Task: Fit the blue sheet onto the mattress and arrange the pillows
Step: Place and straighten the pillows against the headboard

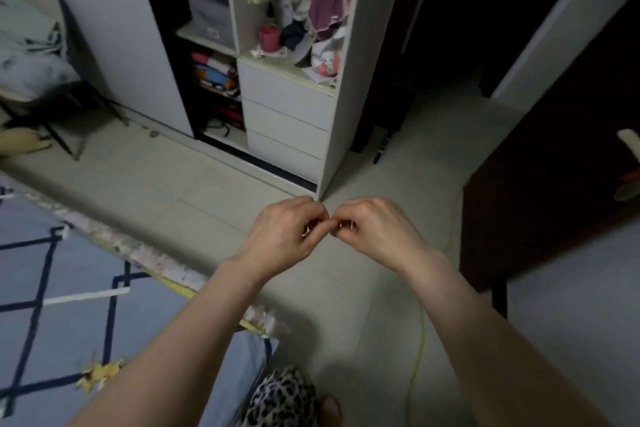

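With the 2 hands, left hand (287,230) and right hand (372,229), curled fingertip to fingertip over the floor, their contents indiscernible, the blue line-patterned cotton sheet (65,291) at near left was best gripped by its edge.

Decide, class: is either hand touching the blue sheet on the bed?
Apart. The head view shows the left hand and right hand raised over bare floor, clear of the blue sheet.
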